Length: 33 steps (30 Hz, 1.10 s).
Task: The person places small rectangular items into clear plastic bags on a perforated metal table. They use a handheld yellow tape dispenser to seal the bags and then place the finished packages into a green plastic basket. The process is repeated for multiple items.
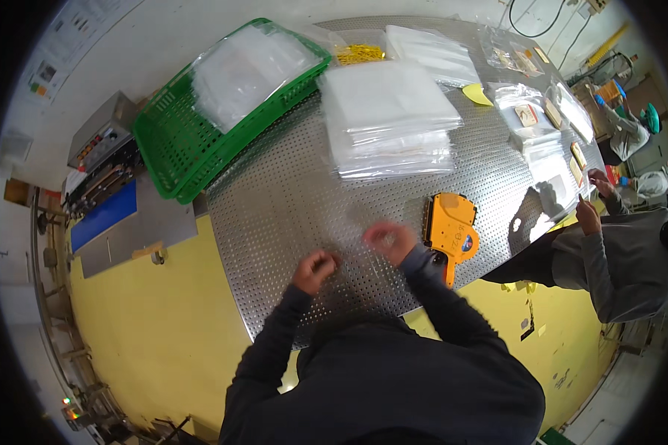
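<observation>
My left hand (315, 271) is over the near part of the perforated metal table (271, 215), its fingers curled together. Whatever it may pinch is too small to make out. To its right, my right hand (392, 242) is raised and smeared by motion, so its fingers cannot be read. A faint clear sheen, perhaps thin plastic, shows on the metal between the hands. Just right of my right hand lies an orange handheld label gun (451, 231), its handle toward me. Beyond the hands sits a tall stack of clear plastic bags (390, 111).
A green plastic basket (172, 141) holding more clear bags (249, 70) stands at the far left. Gold twist ties (360, 53) and another bag pile (432, 55) lie at the back. At right, a co-worker (616, 256) handles items beside bag stacks (531, 126). A machine with a blue panel (105, 215) stands left.
</observation>
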Available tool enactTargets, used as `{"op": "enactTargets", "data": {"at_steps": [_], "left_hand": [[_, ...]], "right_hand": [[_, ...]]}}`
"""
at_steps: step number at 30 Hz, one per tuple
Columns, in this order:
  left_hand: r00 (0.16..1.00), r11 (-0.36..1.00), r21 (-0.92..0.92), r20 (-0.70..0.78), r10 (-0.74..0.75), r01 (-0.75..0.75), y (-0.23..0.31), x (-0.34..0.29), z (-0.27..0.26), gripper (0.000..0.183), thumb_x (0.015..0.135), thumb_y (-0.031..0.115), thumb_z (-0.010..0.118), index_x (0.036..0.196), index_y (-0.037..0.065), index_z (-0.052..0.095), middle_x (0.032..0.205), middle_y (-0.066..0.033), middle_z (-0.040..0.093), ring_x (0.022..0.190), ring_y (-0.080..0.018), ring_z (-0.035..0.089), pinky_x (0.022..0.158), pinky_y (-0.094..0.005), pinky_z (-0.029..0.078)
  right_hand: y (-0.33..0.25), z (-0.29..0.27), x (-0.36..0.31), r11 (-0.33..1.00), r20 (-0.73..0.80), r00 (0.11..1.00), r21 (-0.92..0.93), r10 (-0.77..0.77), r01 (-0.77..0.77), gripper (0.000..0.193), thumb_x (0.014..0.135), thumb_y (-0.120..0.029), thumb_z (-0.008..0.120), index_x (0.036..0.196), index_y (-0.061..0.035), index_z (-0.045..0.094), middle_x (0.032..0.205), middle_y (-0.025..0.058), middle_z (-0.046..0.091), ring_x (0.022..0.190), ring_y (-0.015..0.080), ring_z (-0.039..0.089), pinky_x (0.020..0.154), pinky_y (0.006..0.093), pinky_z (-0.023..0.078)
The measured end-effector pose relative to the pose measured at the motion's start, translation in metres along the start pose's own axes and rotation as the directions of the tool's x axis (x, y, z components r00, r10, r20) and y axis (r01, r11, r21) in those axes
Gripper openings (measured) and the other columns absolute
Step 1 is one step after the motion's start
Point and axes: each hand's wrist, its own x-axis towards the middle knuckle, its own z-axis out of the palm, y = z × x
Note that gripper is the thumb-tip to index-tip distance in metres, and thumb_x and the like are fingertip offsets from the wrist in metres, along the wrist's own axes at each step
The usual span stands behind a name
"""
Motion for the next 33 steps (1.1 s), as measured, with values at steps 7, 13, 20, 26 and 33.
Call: {"op": "enactTargets", "data": {"at_steps": [7, 13, 20, 26, 33], "left_hand": [[0.86, 0.993, -0.031, -0.504, 0.082, -0.112, 0.1, 0.243, -0.02, 0.041, 0.084, 0.036, 0.075, 0.093, 0.002, 0.053, 0.082, -0.0103, 0.062, 0.066, -0.016, 0.058, 0.061, -0.029, 0.05], [0.773, 0.89, -0.121, -0.455, -0.443, 0.439, 0.114, 0.32, -0.002, 0.061, 0.075, 0.043, 0.08, 0.103, -0.008, 0.061, 0.088, -0.0168, 0.065, 0.071, -0.0208, 0.065, 0.052, -0.0363, 0.053], [0.889, 0.973, -0.032, -0.399, -0.223, 0.23, 0.086, 0.351, -0.009, 0.057, 0.074, 0.039, 0.079, 0.106, -0.006, 0.066, 0.095, -0.0137, 0.067, 0.086, -0.0211, 0.065, 0.071, -0.0385, 0.053], [0.9, 0.947, -0.058, -0.299, -0.318, 0.316, 0.103, 0.341, -0.031, 0.047, 0.075, 0.037, 0.079, 0.106, 0.004, 0.068, 0.096, -0.0069, 0.068, 0.079, -0.0169, 0.063, 0.065, -0.0307, 0.049], [0.866, 0.871, 0.412, -0.5, -0.032, 0.27, 0.125, 0.336, -0.018, 0.055, 0.073, 0.036, 0.08, 0.109, -0.003, 0.065, 0.101, -0.0112, 0.068, 0.076, -0.0216, 0.067, 0.061, -0.0363, 0.055]], "right_hand": [[0.072, -0.252, 0.198, 0.905, -0.779, 0.624, -0.225, 0.055, -0.361, 0.059, 0.077, -0.048, 0.076, 0.116, -0.0044, 0.066, 0.116, 0.0199, 0.065, 0.111, 0.0326, 0.06, 0.095, 0.0413, 0.046], [0.127, -0.288, 0.267, 0.673, -0.51, 0.808, -0.49, 0.294, -0.554, 0.094, 0.067, -0.069, 0.073, 0.132, -0.0042, 0.056, 0.133, 0.0228, 0.055, 0.125, 0.0342, 0.053, 0.106, 0.041, 0.041], [0.137, -0.288, 0.273, 0.701, -0.416, 0.806, -0.416, 0.421, -0.58, 0.093, 0.056, -0.059, 0.086, 0.129, -0.0087, 0.059, 0.124, 0.0188, 0.063, 0.116, 0.0301, 0.06, 0.099, 0.0381, 0.047], [0.14, -0.282, 0.269, 0.729, -0.45, 0.781, -0.334, 0.433, -0.597, 0.089, 0.05, -0.052, 0.091, 0.123, -0.0098, 0.061, 0.122, 0.0171, 0.064, 0.115, 0.0294, 0.061, 0.099, 0.0375, 0.047], [0.139, -0.277, 0.268, 0.738, -0.479, 0.755, -0.279, 0.448, -0.615, 0.089, 0.048, -0.048, 0.093, 0.121, -0.0084, 0.062, 0.119, 0.0166, 0.065, 0.112, 0.0282, 0.062, 0.097, 0.0369, 0.048]]}}
